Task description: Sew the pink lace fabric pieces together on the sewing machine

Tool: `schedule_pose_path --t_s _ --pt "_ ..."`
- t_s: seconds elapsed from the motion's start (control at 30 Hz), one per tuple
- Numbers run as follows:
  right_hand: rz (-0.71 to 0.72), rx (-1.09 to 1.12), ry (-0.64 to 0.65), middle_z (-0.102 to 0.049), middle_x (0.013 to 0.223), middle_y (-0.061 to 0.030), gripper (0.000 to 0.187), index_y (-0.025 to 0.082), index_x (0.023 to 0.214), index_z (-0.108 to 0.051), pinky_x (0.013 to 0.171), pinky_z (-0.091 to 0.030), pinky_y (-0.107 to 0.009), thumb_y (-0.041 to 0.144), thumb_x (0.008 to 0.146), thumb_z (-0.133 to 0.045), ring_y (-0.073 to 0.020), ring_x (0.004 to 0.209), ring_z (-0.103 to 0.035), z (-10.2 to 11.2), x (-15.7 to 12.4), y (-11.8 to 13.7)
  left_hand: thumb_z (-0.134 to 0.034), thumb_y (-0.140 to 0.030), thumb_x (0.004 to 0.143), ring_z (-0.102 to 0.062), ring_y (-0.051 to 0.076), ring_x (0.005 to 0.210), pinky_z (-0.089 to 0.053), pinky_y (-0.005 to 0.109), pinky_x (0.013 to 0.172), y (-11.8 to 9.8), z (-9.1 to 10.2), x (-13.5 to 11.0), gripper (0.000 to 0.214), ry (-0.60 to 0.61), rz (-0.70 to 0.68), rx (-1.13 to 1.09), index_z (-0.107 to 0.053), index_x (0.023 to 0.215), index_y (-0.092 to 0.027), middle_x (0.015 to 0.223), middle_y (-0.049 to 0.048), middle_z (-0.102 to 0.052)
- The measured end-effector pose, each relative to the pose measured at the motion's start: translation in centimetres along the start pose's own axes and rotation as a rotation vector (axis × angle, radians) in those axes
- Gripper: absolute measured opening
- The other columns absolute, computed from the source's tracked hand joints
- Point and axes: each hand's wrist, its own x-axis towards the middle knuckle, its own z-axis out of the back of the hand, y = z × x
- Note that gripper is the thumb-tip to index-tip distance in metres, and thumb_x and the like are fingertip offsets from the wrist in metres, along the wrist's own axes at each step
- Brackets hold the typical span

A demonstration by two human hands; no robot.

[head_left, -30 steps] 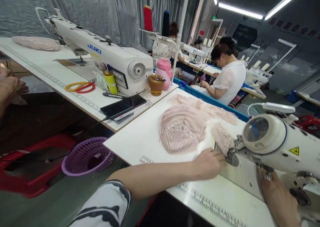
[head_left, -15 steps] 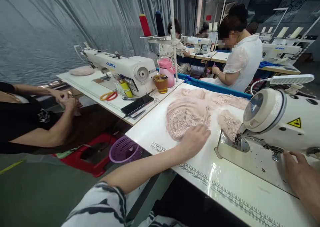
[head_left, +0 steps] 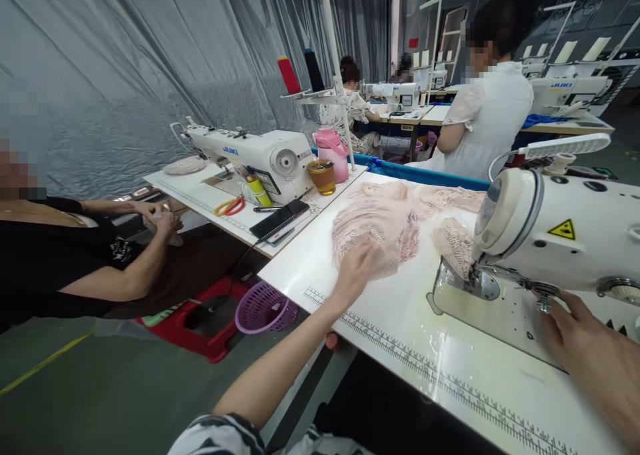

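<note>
A pale pink lace garment (head_left: 370, 218) lies bunched on the white sewing table (head_left: 295, 268). My left hand (head_left: 356, 268) rests on its near side, fingers curled down and closed on the fabric, fingertips slightly blurred. One lace piece (head_left: 454, 241) of the same pink sits at the needle area of the white sewing machine (head_left: 565, 221), its edge by the presser foot. Beside the machine's tension dial (head_left: 543, 300), under the head, is my right hand (head_left: 575, 338). Its fingers are apart, with some tips hidden, and no fabric shows in them.
On the adjoining table stand another sewing machine (head_left: 255, 155), orange scissors (head_left: 230, 206), a phone (head_left: 280, 218), a cup of amber drink (head_left: 321, 177) and a pink jug (head_left: 333, 153). A person in black sits at left. A purple basket (head_left: 265, 308) is below.
My left hand has shifted left onto the garment, and its fingers have curled into the fabric. My right hand stays near the dial. The view has turned slightly.
</note>
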Motion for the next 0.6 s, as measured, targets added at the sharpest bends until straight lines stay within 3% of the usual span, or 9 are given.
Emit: schedule_pose_path --t_s 0.1,0.17,0.23,0.33,0.4,0.47,0.6 --pt "0.019 -0.134 -0.071 -0.065 0.114 -0.0015 0.033 0.022 0.093 -0.063 0.035 -0.022 -0.027 0.035 0.093 -0.033 -0.0117 0.047 -0.051 -0.7 -0.3 -0.3 -0.017 -0.046 0.102 -0.063 0.021 0.097 -0.050 0.036 0.087 -1.2 0.6 0.2 0.057 -0.086 0.047 -0.171 -0.065 0.113 -0.017 0.108 0.0083 -0.067" --pt "0.015 -0.165 -0.091 -0.066 0.115 -0.0003 0.032 0.021 0.096 -0.064 0.035 -0.022 -0.026 0.035 0.094 -0.035 -0.0107 0.048 -0.051 -1.2 -0.3 -0.5 -0.025 -0.044 0.101 -0.060 0.021 0.109 -0.046 0.038 0.096 -2.2 0.3 0.1 0.050 -0.041 0.005 -0.248 -0.067 0.110 -0.019 0.114 0.0064 -0.066" --pt "0.024 -0.173 -0.113 -0.067 0.111 0.0005 0.031 0.020 0.095 -0.065 0.035 -0.020 -0.026 0.034 0.094 -0.037 -0.0097 0.048 -0.052 -1.7 -0.3 -0.5 -0.039 -0.038 0.099 -0.056 0.021 0.116 -0.040 0.040 0.104 -3.1 -0.5 -0.1 0.036 0.207 -0.147 -0.259 -0.070 0.102 -0.021 0.117 0.0036 -0.066" --pt "0.037 -0.182 -0.139 -0.069 0.105 0.0014 0.027 0.020 0.095 -0.067 0.038 -0.020 -0.025 0.032 0.093 -0.042 -0.0084 0.051 -0.053 -1.8 -0.4 -0.5 -0.048 -0.029 0.095 -0.061 0.018 0.107 -0.043 0.037 0.100 -3.7 -2.1 -0.8 0.026 0.731 -0.463 -0.199 -0.072 0.091 -0.019 0.110 0.0038 -0.069" --pt "0.046 -0.187 -0.123 -0.070 0.104 0.0007 0.027 0.019 0.094 -0.069 0.040 -0.022 -0.025 0.031 0.093 -0.045 -0.0081 0.055 -0.055 -1.5 -0.4 -0.6 -0.052 -0.030 0.093 -0.064 0.017 0.096 -0.048 0.031 0.091 -3.8 -2.9 -1.5 0.024 0.885 -0.587 -0.207 -0.070 0.084 -0.016 0.101 0.0051 -0.070" --pt "0.119 -0.154 -0.084 -0.071 0.101 -0.0014 0.027 0.018 0.094 -0.071 0.044 -0.026 -0.023 0.028 0.093 -0.045 -0.0087 0.062 -0.059 -1.0 -0.2 -0.6 -0.054 -0.032 0.092 -0.064 0.016 0.093 -0.049 0.027 0.086 -3.8 -3.4 -2.2 0.024 0.868 -0.618 -0.201 -0.069 0.084 -0.015 0.099 0.0064 -0.069" --pt "0.361 0.047 -0.077 -0.073 0.095 -0.0037 0.032 0.021 0.109 -0.069 0.050 -0.039 -0.021 0.015 0.090 -0.043 -0.0131 0.076 -0.064 -0.1 0.7 0.3 -0.056 -0.026 0.089 -0.058 0.023 0.107 -0.049 0.036 0.088 -4.2 -3.3 -3.5 0.025 0.612 -0.503 0.147 -0.061 0.111 -0.016 0.115 0.0099 -0.062"
